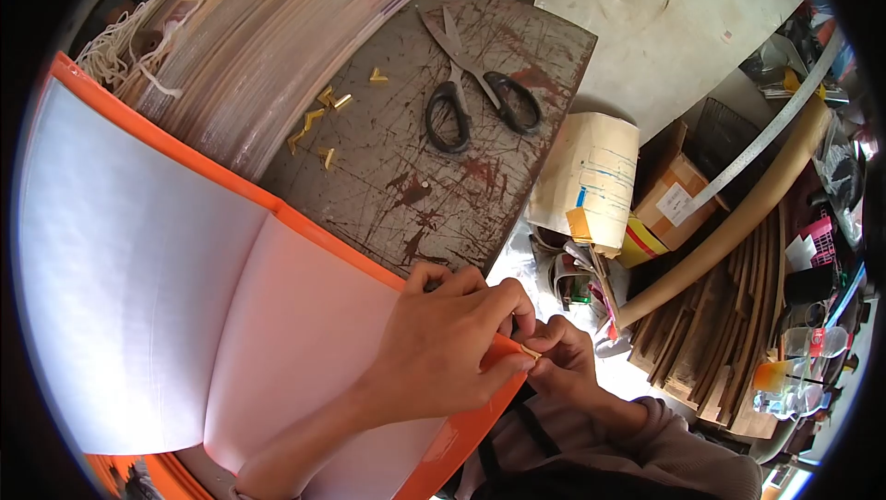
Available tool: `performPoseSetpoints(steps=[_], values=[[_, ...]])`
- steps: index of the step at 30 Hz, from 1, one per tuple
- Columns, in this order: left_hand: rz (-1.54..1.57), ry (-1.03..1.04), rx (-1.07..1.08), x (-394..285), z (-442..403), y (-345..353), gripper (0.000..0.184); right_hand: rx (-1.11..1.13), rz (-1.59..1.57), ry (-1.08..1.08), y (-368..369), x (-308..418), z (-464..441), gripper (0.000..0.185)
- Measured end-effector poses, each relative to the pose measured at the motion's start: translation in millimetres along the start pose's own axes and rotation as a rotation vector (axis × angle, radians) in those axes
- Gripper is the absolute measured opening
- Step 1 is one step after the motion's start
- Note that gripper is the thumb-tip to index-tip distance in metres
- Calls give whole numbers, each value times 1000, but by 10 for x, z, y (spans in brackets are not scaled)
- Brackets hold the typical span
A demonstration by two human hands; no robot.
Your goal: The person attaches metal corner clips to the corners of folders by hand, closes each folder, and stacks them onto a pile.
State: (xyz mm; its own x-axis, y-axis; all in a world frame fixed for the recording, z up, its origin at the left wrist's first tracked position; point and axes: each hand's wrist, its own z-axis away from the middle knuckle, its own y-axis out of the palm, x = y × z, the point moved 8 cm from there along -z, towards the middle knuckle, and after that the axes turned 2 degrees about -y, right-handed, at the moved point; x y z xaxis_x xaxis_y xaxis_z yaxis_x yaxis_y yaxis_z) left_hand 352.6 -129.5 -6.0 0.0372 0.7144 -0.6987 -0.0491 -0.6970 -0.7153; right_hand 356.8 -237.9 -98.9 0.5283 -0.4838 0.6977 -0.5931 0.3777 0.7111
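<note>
A large open cover with orange edges [343, 253] and a pale lining [138, 269] lies across the table's near side. My left hand [443, 343] rests over its pinkish-white half, fingers and thumb closed around the cover's right corner. At that corner a small gold metal corner piece [530, 351] shows between my hands. My right hand [565, 357] is closed, with thumb and forefinger pinching the piece. Several loose gold metal corners [314, 119] lie farther back on the table. Scissors [472, 75] with black handles lie beyond, blades apart.
The scratched metal table [369, 195] carries a tall stack of plastic-wrapped sheets [286, 38] and white string [115, 52] at left. Right of the table are a cream container [591, 172], a cardboard box [674, 181], a long brown tube [738, 232] and upright brown boards [711, 334].
</note>
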Motion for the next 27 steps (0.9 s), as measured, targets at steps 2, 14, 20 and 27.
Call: performPoseSetpoints(steps=[2,14,20,27], values=[[9,7,-11,3,-2,4,27,6,-90,18,45,-54,11,14],[-44,75,68,-50,25,-3,41,148,99,92,-27,101,-83,20],[-58,19,107,-52,-1,19,39,-38,99,99,-136,65,-24,21],[-5,-78,93,-18,-24,38,34,17,203,-19,-117,114,-19,18]])
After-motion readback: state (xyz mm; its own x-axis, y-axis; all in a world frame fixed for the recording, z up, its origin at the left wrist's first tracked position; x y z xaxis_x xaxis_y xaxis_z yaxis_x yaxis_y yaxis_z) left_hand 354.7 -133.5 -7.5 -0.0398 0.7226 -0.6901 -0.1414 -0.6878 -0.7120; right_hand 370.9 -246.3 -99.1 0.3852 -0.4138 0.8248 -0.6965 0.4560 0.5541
